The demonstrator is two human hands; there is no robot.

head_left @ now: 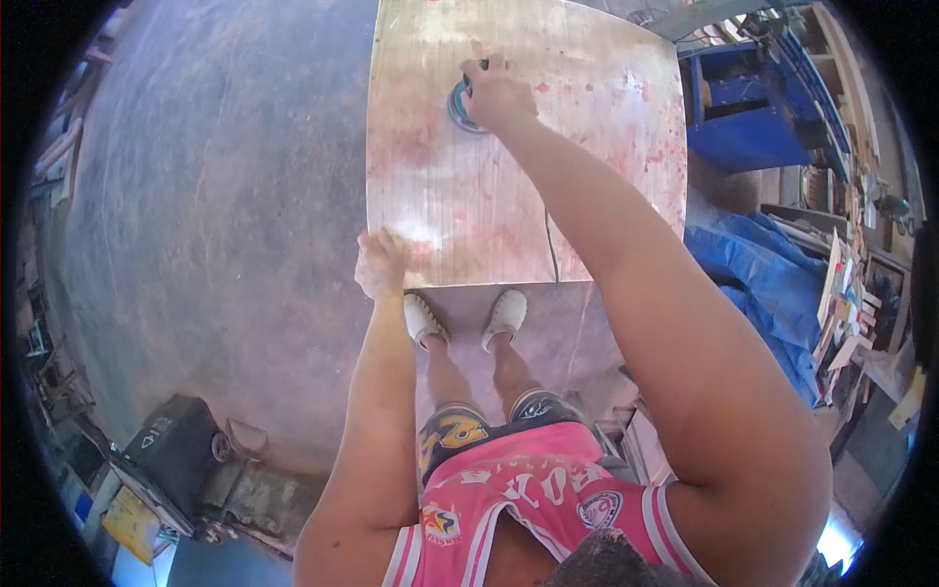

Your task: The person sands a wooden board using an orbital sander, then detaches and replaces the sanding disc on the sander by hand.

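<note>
Holding a round palm sander point(460, 115) w/ R hand point(497, 93), fingers curled over its top; hard to see how tight the palm sits. Sander's flat on the wood panel point(606, 196), far half, L of centre. It's round, so no real long axis to go by; R arm comes in diagonally, fwd and across to the L. R hand is on it; L hand point(381, 262) is well apart, down at the near-L corner of the panel, so sander lies fwd and a bit R of it. L fingers are bent at that corner; can't tell if they're pinching the edge or just resting. Panel runs away from the person, pale streaky grain w/ red blotches, glare near the L corner. Dark cord point(551, 245) crosses the near edge, R of centre; can't trace it to the tool. Light clogs point(423, 320) on the concrete floor point(225, 196) just below. Rm: blue metal cabinet point(753, 142), crumpled blue tarp point(753, 264) & wood offcuts point(851, 342) on R; black bin point(171, 440) back L.
</note>
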